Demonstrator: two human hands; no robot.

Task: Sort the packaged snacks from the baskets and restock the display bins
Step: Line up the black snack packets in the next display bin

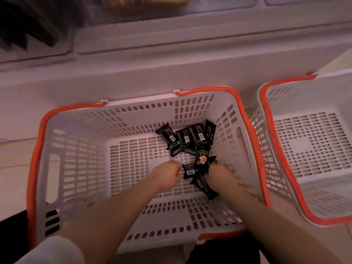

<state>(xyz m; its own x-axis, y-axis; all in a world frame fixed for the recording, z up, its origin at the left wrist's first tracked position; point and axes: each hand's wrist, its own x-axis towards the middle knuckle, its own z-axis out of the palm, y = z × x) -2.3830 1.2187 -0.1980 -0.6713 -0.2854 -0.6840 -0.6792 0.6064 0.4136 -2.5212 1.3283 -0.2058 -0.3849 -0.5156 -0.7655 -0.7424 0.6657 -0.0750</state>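
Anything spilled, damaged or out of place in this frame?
Nothing stands out. The black snack packets lie loose and jumbled in the far right corner of the white basket, all inside it. Both hands, left hand and right hand, are down among them. The second basket beside it looks empty and intact.

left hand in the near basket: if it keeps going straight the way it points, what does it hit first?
Probably the black snack packet just ahead of the left hand, lying on the basket floor by the right hand. The hand may already be touching it; blur and depth leave that unclear.
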